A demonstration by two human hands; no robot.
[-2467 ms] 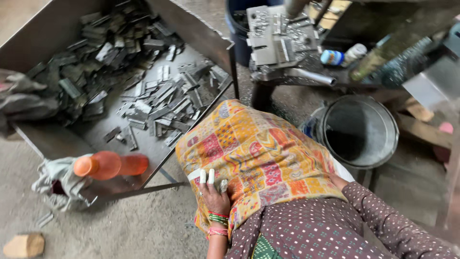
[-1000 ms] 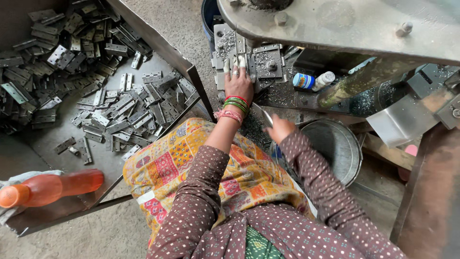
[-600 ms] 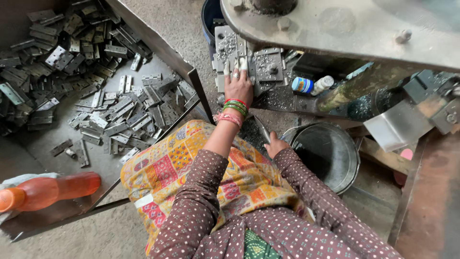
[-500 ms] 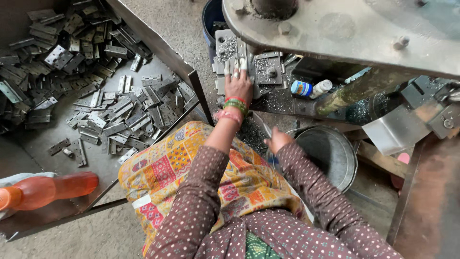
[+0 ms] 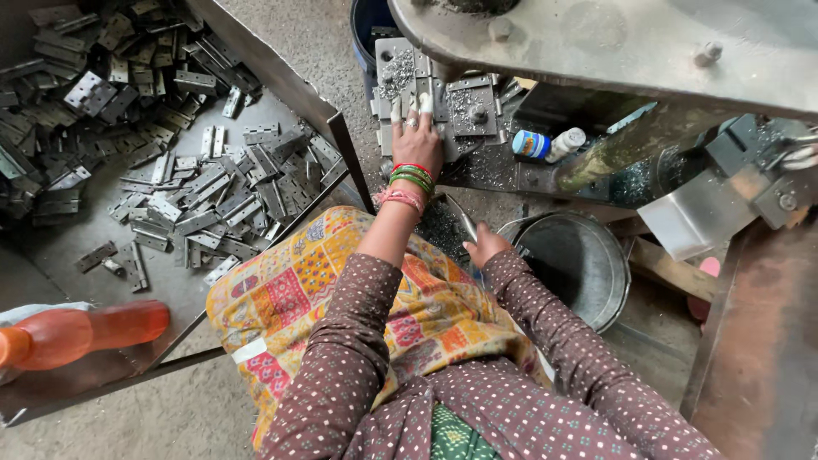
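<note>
Head view: left hand (image 5: 415,145) lies flat, fingers spread, on the press bed (image 5: 443,98); right hand (image 5: 484,247), grip unclear, hangs near the steel bucket (image 5: 588,255); metal plates (image 5: 196,183) litter the tray's right edge.

Large grey steel press arm (image 5: 630,51) overhangs the machine bed; top and right edges cut it off, and it hides the rear of the perforated grey metal die plate (image 5: 430,81).

Left hand (image 5: 415,149): fingertips wear white caps and rest on the die plate; whether a piece lies under them cannot be told.

Right hand (image 5: 486,247): mostly hidden behind the dotted brown sleeve (image 5: 545,341); grip unclear.

Orange plastic bottle (image 5: 81,330): neck end cut by left edge.

Flat grey metal hinge plates (image 5: 204,183) in the steel tray (image 5: 336,128): pile runs off top and left edges; count unreadable.

Round grey metal bucket (image 5: 579,264): near rim hidden by the right forearm.
</note>
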